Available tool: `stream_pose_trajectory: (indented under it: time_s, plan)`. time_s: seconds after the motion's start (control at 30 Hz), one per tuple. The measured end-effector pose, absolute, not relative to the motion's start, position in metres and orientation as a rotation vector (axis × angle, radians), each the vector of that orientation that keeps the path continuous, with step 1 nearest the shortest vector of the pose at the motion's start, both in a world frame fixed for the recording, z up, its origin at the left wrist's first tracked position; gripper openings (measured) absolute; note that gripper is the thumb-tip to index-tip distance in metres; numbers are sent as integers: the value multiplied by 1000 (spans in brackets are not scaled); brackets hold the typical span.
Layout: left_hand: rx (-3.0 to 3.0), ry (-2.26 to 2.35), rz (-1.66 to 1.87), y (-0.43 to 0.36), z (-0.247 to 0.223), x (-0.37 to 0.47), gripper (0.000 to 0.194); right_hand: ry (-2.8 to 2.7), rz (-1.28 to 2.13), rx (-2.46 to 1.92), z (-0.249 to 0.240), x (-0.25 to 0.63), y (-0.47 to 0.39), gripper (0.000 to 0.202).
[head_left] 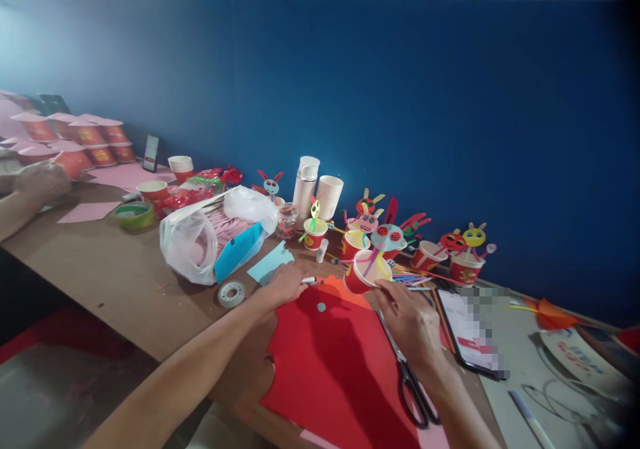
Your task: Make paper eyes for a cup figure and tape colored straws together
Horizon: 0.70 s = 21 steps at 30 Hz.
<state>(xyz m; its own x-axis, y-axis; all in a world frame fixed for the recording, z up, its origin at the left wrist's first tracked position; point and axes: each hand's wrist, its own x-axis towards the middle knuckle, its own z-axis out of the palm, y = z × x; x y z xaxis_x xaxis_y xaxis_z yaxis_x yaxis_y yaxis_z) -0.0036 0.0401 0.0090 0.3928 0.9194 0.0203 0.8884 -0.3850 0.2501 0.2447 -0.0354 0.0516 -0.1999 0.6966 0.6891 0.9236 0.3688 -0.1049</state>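
My left hand (286, 285) is closed on a white marker (310, 280) with a dark tip, over the upper left edge of a red paper sheet (330, 362). My right hand (410, 312) grips the rim of a red and white paper cup (361, 277), above the sheet's top right. A light blue paper face (389, 237) with red patterned eyes stands up from this cup on coloured stems. Black-handled scissors (413, 389) lie along the sheet's right side, partly beneath my right hand. A small grey disc (321, 307) rests on the red sheet.
Several cups with paper figures (466, 269) line the blue partition (425, 102). A plastic bag (190, 246), tape roll (231, 294) and pale blue paper (270, 262) lie left; a phone (470, 332) lies right. Another person's hand (43, 181) works at far left.
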Motion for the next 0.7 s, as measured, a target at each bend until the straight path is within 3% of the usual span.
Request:
stream_pose_trajectory:
  time_s: [0.3,0.5,0.7]
  plan:
    - [2462,1738,441,46,3,-17,39,-2029,-361,-1283,65,208,-21,18]
    - [2426,1876,179,58,-9,-44,41,-2034,-344,-1298,55,216,-19,20]
    - [2391,1959,167,59,-6,-50,46,-2021,-332,-1313,47,220,-21,19]
